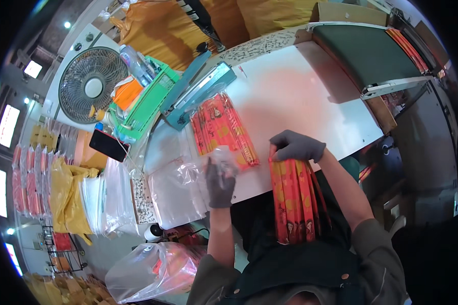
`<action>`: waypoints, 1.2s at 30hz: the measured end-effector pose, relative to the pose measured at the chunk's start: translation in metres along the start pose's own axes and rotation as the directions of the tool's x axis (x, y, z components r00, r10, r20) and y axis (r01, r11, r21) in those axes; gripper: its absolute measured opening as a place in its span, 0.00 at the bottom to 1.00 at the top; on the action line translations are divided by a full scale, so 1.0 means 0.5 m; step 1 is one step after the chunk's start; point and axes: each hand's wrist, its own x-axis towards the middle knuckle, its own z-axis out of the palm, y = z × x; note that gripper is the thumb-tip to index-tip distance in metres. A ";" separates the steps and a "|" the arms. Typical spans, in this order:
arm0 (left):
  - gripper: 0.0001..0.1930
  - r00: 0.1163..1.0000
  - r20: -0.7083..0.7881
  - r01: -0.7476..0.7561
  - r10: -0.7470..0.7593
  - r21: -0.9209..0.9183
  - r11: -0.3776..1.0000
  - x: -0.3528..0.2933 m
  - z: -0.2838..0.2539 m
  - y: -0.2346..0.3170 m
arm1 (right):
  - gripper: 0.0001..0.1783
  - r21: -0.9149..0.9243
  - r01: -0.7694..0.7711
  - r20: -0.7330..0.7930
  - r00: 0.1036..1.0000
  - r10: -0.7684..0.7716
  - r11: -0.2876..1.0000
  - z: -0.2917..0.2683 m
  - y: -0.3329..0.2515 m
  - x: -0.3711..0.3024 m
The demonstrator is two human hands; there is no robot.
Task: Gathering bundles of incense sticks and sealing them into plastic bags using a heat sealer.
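Observation:
My right hand (pixel 297 146), in a grey glove, grips the top of a bundle of long red packets with gold patterns (pixel 293 195). The bundle hangs past the table's front edge, over my lap. To its left, my gloved left hand (pixel 221 187) has its fingers on a crumpled clear plastic bag (pixel 222 158); the film partly covers the fingertips. Just beyond that hand, a bagged bundle of similar red packets (pixel 223 129) lies on the white table (pixel 310 76). A layer of flat clear bags (pixel 175 190) is spread beside my left wrist.
A teal device like a bag sealer (pixel 201 96) stands behind the bagged bundle. Left of it are a green basket (pixel 146 104), a fan (pixel 92 84) and a phone (pixel 108 146). A dark green conveyor belt (pixel 364 51) sits far right. A large clear sack (pixel 147 272) stands below left.

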 end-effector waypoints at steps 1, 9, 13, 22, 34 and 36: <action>0.08 0.959 -0.072 0.212 -0.275 -0.460 0.862 0.028 0.009 0.019 | 0.14 0.076 -0.034 -0.033 0.999 0.036 0.997 -0.010 0.001 -0.013; 0.03 0.948 0.079 0.313 -0.308 -0.404 0.860 0.051 0.115 0.113 | 0.32 0.111 0.049 0.011 0.999 -0.050 0.993 0.014 -0.043 -0.019; 0.06 0.971 0.105 0.236 -0.213 -0.321 0.917 0.016 0.121 0.106 | 0.28 0.102 0.060 -0.110 0.993 -0.049 0.993 0.020 -0.029 -0.011; 0.12 0.722 0.414 0.390 -0.554 -0.905 -0.168 0.017 0.085 0.002 | 0.15 -0.013 0.043 -0.084 0.995 -0.044 0.999 -0.017 0.016 -0.028; 0.12 0.778 0.301 -0.571 0.551 -0.029 0.821 -0.002 0.137 0.128 | 0.23 -0.324 0.262 -0.238 0.907 -0.346 0.909 -0.007 0.056 -0.009; 0.13 0.922 0.283 -0.236 0.263 -0.126 0.964 -0.034 0.141 0.074 | 0.21 0.215 0.418 -0.497 0.825 -0.269 0.883 0.024 0.106 -0.008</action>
